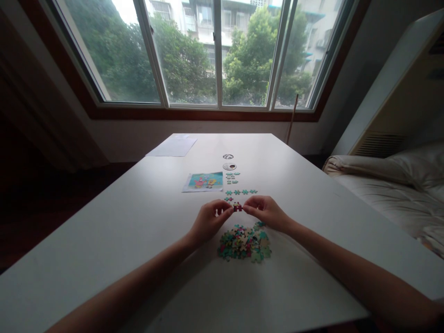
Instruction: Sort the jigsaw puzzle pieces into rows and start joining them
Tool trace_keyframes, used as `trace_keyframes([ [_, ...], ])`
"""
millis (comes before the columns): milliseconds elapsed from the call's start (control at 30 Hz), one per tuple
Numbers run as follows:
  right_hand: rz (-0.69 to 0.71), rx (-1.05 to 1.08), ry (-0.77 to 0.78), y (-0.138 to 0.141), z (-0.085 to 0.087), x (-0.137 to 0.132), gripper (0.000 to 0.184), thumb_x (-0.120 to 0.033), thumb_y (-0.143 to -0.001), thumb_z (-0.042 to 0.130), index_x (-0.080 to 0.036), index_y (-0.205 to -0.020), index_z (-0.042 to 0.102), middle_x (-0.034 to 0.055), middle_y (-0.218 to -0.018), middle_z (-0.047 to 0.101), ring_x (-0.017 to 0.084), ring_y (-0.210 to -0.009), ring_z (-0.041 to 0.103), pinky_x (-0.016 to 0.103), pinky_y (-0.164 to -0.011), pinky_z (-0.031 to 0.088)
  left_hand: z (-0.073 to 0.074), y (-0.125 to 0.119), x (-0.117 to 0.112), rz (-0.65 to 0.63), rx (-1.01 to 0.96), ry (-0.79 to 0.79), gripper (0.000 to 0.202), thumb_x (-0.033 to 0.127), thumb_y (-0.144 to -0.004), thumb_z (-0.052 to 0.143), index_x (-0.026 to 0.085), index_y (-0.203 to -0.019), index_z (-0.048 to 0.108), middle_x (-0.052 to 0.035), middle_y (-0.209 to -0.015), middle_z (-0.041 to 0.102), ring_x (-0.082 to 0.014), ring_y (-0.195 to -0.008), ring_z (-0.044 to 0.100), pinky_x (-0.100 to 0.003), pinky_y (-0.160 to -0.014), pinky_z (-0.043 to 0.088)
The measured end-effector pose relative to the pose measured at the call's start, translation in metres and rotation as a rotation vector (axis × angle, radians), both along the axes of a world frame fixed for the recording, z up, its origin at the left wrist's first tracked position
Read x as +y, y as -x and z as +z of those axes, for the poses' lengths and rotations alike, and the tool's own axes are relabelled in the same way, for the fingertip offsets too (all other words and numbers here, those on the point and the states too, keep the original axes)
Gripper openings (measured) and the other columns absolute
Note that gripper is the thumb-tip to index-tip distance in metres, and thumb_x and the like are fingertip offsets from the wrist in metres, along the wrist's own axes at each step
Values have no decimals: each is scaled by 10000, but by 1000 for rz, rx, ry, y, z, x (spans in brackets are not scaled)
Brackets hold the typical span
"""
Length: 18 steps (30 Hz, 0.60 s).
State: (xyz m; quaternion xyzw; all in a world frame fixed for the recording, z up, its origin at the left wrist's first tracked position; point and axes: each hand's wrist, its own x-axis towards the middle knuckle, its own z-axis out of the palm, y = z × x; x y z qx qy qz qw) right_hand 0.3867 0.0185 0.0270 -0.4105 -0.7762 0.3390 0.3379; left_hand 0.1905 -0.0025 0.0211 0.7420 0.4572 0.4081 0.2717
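Both hands, left hand (208,219) and right hand (265,212), pinch a red puzzle piece (237,207) by its ends at mid-counter (138,222), just past the loose pile (244,243), probably keeping it clear of the heap and close to the teal row (241,192) and picture card (204,181).

Red puzzle piece (237,207); pile of pieces (244,243) mottled teal, pink and cream — teal row of pieces (241,192), teal picture card (204,181) with pink and yellow figures; white surface (138,222).

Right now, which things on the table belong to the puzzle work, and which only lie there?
Belong: left hand, right hand, dark red piece pinched between them, pile of pieces, row of teal pieces, picture sheet.
Lying about: white sheet, two round discs.
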Motion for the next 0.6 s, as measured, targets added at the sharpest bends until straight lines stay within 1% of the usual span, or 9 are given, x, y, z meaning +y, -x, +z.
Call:
trace_keyframes([
  [67, -6, 5, -10, 0, 0, 0, 262, -382, -762, 541, -136, -738, 627, 9, -628, 576, 81, -538, 425, 204, -491, 321, 1, -1, 0, 5, 11, -19, 206, 310, -779, 537, 140, -732, 644, -21, -654, 618, -110, -579, 493, -209, -522, 375],
  [133, -24, 30, -18, -1, 1, 1, 254, -372, -766, 535, -135, -727, 617, 11, -635, 579, 85, -552, 441, 205, -503, 332, 2, 0, 0, 40, 21, -35, 210, 318, -773, 543, 141, -728, 646, -19, -643, 617, -109, -568, 487, -210, -519, 373],
  [233, -67, 65, -18, -3, 1, 3, 253, -371, -770, 524, -136, -743, 615, 20, -668, 597, 101, -592, 481, 213, -531, 358, 1, 4, 4, 100, 28, -27, 227, 334, -779, 529, 142, -744, 645, -23, -652, 624, -116, -578, 505, -212, -517, 373],
  [333, -108, 55, -18, -6, 1, 7, 273, -388, -765, 519, -135, -756, 621, 27, -678, 611, 107, -591, 494, 218, -532, 366, -1, 8, 7, 133, 41, -12, 233, 337, -781, 519, 144, -738, 642, -22, -661, 629, -119, -581, 511, -213, -518, 372],
  [433, -138, -25, -23, -9, 2, 15, 280, -388, -758, 518, -133, -755, 633, 34, -684, 627, 113, -591, 508, 224, -541, 372, -2, 11, 11, 157, 56, -19, 233, 336, -777, 517, 147, -721, 642, -16, -657, 628, -118, -578, 505, -215, -523, 367],
  [600, -218, -237, 9, -6, 0, 35, 249, -353, -733, 526, -138, -712, 650, 42, -678, 647, 132, -610, 546, 232, -556, 372, -1, 15, 16, 189, 69, -40, 238, 333, -772, 506, 147, -703, 638, -8, -631, 617, -116, -560, 492, -215, -516, 362],
])
